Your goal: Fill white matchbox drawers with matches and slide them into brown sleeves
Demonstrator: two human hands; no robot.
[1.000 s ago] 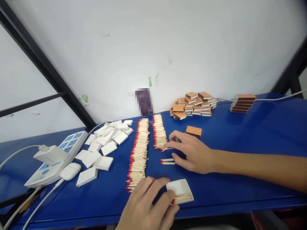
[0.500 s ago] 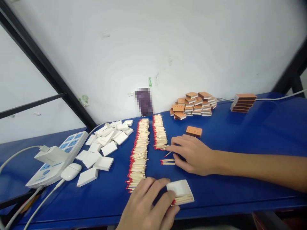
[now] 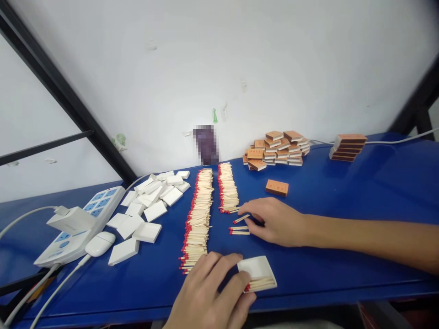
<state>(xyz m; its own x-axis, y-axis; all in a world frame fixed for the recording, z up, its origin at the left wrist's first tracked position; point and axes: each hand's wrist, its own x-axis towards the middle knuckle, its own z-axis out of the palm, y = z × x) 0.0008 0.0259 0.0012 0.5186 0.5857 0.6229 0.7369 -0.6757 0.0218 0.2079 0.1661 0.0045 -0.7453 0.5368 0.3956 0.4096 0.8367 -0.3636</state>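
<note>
My left hand (image 3: pixel 209 297) rests on the blue table (image 3: pixel 343 219) near its front edge, fingers curled on the left side of a white matchbox tray (image 3: pixel 258 273) with several matches in it. My right hand (image 3: pixel 274 221) lies flat-ish beyond it, fingertips pinching a loose match (image 3: pixel 241 219) drawn from the shorter row of red-tipped matches (image 3: pixel 227 187). Two more loose matches (image 3: pixel 239 230) lie just under those fingertips. A longer row of matches (image 3: pixel 198 214) runs to the left.
Empty white trays (image 3: pixel 147 210) are scattered at left, beside a white power strip (image 3: pixel 73 224) with a charger and cables. Orange matchbox sleeves are piled (image 3: pixel 277 148) and stacked (image 3: pixel 346 147) at the back; one sleeve (image 3: pixel 276 187) lies alone.
My right hand's fingers have closed in and pulled one match away from the end of the short row toward the loose ones. My left hand has stayed on the tray.
</note>
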